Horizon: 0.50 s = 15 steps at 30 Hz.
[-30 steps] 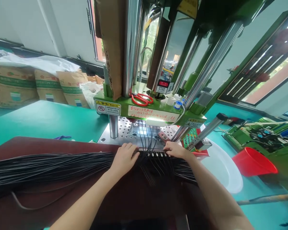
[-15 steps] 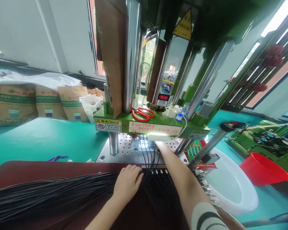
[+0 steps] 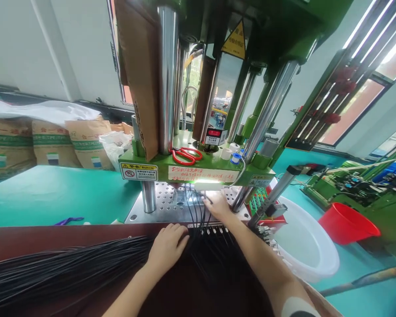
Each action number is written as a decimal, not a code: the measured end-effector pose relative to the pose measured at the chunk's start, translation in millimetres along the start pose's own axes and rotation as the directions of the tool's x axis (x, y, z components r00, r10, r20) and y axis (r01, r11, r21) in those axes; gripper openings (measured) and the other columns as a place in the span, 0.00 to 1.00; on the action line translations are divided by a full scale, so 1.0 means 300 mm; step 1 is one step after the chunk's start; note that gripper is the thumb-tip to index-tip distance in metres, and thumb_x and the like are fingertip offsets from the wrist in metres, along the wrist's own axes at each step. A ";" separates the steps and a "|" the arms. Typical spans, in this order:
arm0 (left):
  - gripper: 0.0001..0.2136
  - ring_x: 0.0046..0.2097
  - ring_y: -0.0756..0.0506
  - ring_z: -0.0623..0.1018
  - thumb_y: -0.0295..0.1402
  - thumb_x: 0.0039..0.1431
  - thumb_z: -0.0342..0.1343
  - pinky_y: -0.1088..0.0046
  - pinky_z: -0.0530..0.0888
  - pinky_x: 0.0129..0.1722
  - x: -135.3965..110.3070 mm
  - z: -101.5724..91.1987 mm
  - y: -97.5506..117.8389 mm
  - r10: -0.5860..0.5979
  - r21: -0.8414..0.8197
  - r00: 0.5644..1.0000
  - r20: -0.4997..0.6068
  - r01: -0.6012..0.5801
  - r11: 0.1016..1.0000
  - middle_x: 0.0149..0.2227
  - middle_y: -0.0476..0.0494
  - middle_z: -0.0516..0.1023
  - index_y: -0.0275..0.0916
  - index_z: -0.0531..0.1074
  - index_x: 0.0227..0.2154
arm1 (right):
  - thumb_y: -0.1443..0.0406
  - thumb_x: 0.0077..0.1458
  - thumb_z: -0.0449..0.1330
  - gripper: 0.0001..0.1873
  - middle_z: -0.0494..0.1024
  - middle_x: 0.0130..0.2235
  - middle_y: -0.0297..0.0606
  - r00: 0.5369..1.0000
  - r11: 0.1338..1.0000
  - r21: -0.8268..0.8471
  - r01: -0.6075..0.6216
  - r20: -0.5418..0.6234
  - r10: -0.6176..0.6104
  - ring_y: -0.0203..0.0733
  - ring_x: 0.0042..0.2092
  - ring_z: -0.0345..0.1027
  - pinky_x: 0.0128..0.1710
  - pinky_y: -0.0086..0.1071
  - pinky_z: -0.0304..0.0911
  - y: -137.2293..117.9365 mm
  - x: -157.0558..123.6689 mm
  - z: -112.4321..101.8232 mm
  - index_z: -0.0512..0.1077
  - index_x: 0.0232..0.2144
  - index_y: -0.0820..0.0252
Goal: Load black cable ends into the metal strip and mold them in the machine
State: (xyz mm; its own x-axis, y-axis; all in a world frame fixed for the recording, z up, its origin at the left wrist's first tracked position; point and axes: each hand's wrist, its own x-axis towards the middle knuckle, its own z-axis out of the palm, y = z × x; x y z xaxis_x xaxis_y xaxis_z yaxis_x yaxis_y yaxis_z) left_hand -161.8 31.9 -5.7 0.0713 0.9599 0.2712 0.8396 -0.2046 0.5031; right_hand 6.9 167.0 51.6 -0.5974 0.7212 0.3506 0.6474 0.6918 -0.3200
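Right hand (image 3: 217, 205) near cables (image 3: 195, 235), grip unclear

Pale sleeve (image 3: 292, 304) with dark stripe (image 3: 304, 314)

Can't tell what the right hand (image 3: 217, 206) is touching in that lamp (image 3: 207, 186) glare, and the green press (image 3: 214, 163) gets cropped up top. Left hand (image 3: 167, 246) hides some black cables (image 3: 86, 264), which run off the left edge; handwritten note (image 3: 203, 174) is too blurry to read

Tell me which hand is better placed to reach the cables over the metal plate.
Likely the right hand: it's over the metal plate beside those cables; the left hand sits farther back.
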 end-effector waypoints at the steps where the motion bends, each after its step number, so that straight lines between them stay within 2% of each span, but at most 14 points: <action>1: 0.10 0.40 0.43 0.70 0.34 0.57 0.45 0.64 0.65 0.41 -0.002 -0.001 -0.007 -0.001 -0.049 1.000 -0.007 0.001 0.999 0.35 0.44 0.74 0.40 0.70 0.34 | 0.64 0.56 0.51 0.11 0.73 0.35 0.40 0.999 1.000 -0.005 0.020 -0.042 -0.020 0.44 0.42 0.65 0.48 0.42 0.56 0.005 -0.066 -0.021 0.70 0.38 0.62; 3: 0.09 0.40 0.44 0.70 0.35 0.55 0.47 0.64 0.66 0.43 -0.003 -0.005 -0.021 -0.035 -0.181 0.999 -0.024 0.030 0.983 0.36 0.45 0.73 0.41 0.70 0.35 | 0.66 0.54 0.51 0.13 0.72 0.35 0.41 0.979 0.998 -0.021 0.062 -0.192 -0.065 0.44 0.40 0.65 0.46 0.41 0.57 0.033 -0.232 -0.078 0.69 0.41 0.61; 4: 0.09 0.40 0.44 0.70 0.35 0.55 0.48 0.64 0.66 0.43 -0.001 -0.008 -0.026 -0.076 -0.263 0.997 -0.031 0.065 0.963 0.36 0.45 0.73 0.41 0.69 0.36 | 0.67 0.54 0.51 0.14 0.72 0.36 0.42 0.964 0.999 -0.030 0.031 -0.263 -0.038 0.44 0.40 0.64 0.45 0.40 0.59 0.058 -0.329 -0.112 0.68 0.43 0.60; 6: 0.12 0.42 0.44 0.71 0.37 0.52 0.51 0.64 0.66 0.45 0.012 -0.015 -0.028 -0.194 -0.454 0.981 -0.024 0.162 0.876 0.39 0.44 0.72 0.41 0.68 0.39 | 0.66 0.54 0.50 0.16 0.71 0.40 0.44 0.904 0.986 -0.051 -0.162 -0.407 0.127 0.45 0.41 0.64 0.43 0.39 0.60 0.130 -0.543 -0.177 0.65 0.47 0.58; 7: 0.14 0.43 0.44 0.71 0.38 0.51 0.53 0.65 0.66 0.45 0.023 -0.019 -0.025 -0.259 -0.561 0.966 -0.009 0.209 0.801 0.40 0.44 0.72 0.40 0.67 0.41 | 0.65 0.54 0.50 0.17 0.71 0.41 0.45 0.871 0.961 -0.083 -0.264 -0.449 0.200 0.46 0.41 0.65 0.42 0.39 0.61 0.175 -0.655 -0.206 0.63 0.48 0.58; 8: 0.16 0.44 0.44 0.71 0.38 0.49 0.55 0.66 0.67 0.45 0.037 -0.022 -0.020 -0.325 -0.668 0.946 0.018 0.253 0.700 0.41 0.43 0.72 0.40 0.66 0.42 | 0.63 0.55 0.49 0.18 0.70 0.41 0.45 0.837 0.925 -0.125 -0.358 -0.482 0.259 0.46 0.41 0.65 0.40 0.39 0.62 0.223 -0.765 -0.229 0.63 0.49 0.59; 9: 0.18 0.44 0.44 0.71 0.39 0.47 0.56 0.67 0.67 0.45 0.056 -0.024 -0.013 -0.385 -0.765 0.921 0.057 0.288 0.577 0.41 0.43 0.72 0.40 0.66 0.42 | 0.62 0.54 0.49 0.19 0.70 0.40 0.47 0.793 0.867 -0.184 -0.463 -0.522 0.313 0.48 0.40 0.66 0.39 0.40 0.63 0.272 -0.870 -0.246 0.63 0.48 0.60; 10: 0.19 0.45 0.45 0.71 0.38 0.46 0.57 0.69 0.68 0.44 0.077 -0.025 -0.005 -0.437 -0.841 0.894 0.102 0.312 0.442 0.41 0.43 0.72 0.39 0.66 0.42 | 0.60 0.54 0.48 0.20 0.71 0.40 0.48 0.770 0.793 -0.260 -0.551 -0.525 0.363 0.50 0.40 0.66 0.39 0.42 0.63 0.318 -0.965 -0.259 0.64 0.47 0.61; 11: 0.19 0.44 0.46 0.72 0.37 0.45 0.58 0.70 0.68 0.43 0.102 -0.024 0.002 -0.481 -0.893 0.865 0.145 0.323 0.312 0.40 0.44 0.72 0.39 0.66 0.42 | 0.58 0.52 0.47 0.22 0.71 0.39 0.50 0.781 0.738 -0.340 -0.583 -0.484 0.394 0.53 0.41 0.66 0.38 0.44 0.63 0.358 -1.045 -0.268 0.65 0.46 0.63; 13: 0.18 0.40 0.49 0.73 0.33 0.45 0.59 0.74 0.70 0.38 0.155 -0.014 0.014 -0.570 -0.947 0.798 0.193 0.304 0.105 0.36 0.47 0.72 0.40 0.65 0.41 | 0.52 0.48 0.48 0.28 0.71 0.38 0.54 0.718 0.581 -0.436 -0.687 -0.529 0.452 0.61 0.41 0.66 0.37 0.50 0.63 0.406 -1.145 -0.279 0.66 0.45 0.67; 14: 0.16 0.37 0.50 0.74 0.30 0.45 0.58 0.76 0.70 0.35 0.182 -0.007 0.018 -0.601 -0.958 0.768 0.223 0.287 0.012 0.33 0.48 0.72 0.40 0.65 0.40 | 0.51 0.47 0.48 0.30 0.70 0.40 0.55 0.693 0.555 -0.428 -0.713 -0.552 0.463 0.62 0.42 0.65 0.37 0.52 0.62 0.410 -1.160 -0.282 0.67 0.44 0.67; 15: 0.13 0.34 0.51 0.74 0.27 0.46 0.57 0.77 0.70 0.33 0.208 0.002 0.021 -0.613 -0.957 0.744 0.268 0.280 -0.079 0.31 0.49 0.72 0.40 0.65 0.37 | 0.50 0.46 0.49 0.30 0.70 0.40 0.55 0.671 0.570 -0.380 -0.728 -0.565 0.480 0.62 0.43 0.65 0.39 0.52 0.62 0.400 -1.150 -0.284 0.68 0.43 0.66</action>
State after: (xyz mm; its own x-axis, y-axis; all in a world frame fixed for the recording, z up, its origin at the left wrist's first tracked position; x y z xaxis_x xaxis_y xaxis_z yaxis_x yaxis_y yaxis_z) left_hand -151.7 90.5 14.0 -0.3170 0.8904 -0.3266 -0.5615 0.1013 0.8213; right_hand 330.9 -1.9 -32.8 0.1776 0.7961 0.5786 0.9841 -0.1445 -0.1031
